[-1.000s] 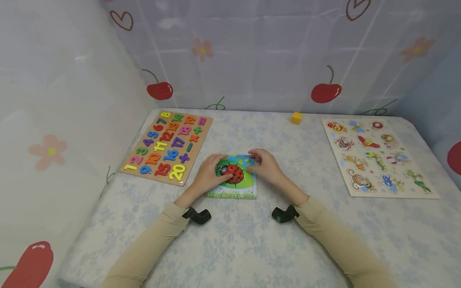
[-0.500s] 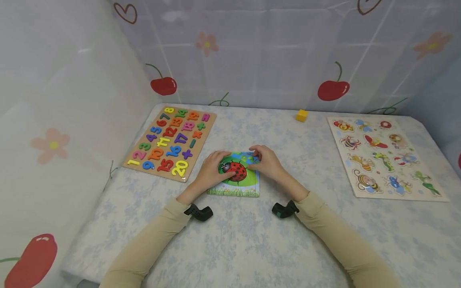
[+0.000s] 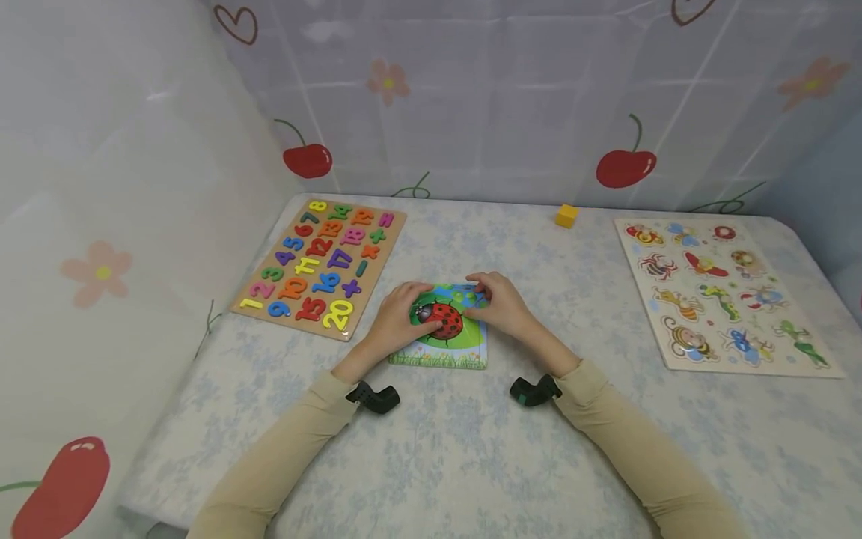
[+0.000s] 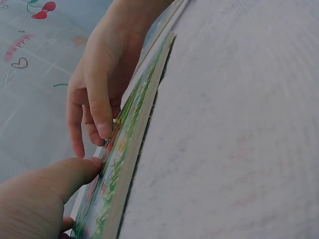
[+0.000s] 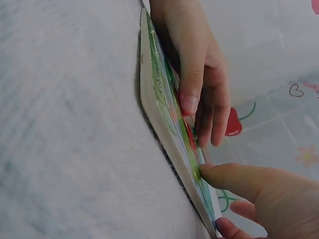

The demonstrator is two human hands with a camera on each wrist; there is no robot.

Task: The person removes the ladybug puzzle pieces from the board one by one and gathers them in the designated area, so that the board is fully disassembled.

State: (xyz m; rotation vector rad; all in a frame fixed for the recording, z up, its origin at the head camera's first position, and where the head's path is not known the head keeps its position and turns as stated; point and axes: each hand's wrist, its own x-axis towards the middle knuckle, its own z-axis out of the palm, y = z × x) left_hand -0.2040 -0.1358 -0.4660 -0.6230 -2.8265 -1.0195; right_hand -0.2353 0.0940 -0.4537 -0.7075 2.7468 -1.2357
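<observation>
A square ladybug jigsaw puzzle (image 3: 441,353) with a green leaf and a grass border lies flat on the table. My left hand (image 3: 396,322) holds its left side, thumb on the ladybug and the other fingers near the far left edge. At the upper right, my right hand (image 3: 503,305) grips the puzzle with bent fingers by the far edge and thumb on the face. Both thumbs touch the picture surface in the wrist views, where the board's pale edge (image 5: 164,134) shows. The hands cover parts of the picture, and some fingertips are hidden.
A wooden number board (image 3: 316,281) lies to the left, and an insect peg board (image 3: 640,299) to the right. Near the back edge sits a small yellow cube (image 3: 566,216). A patterned cloth covers the table (image 3: 458,449), with printed curtains (image 3: 471,112) behind.
The camera view has shifted slightly, so everything appears a little displaced. Both hands stay on the puzzle, with the right thumb and fingers moving only slightly.
</observation>
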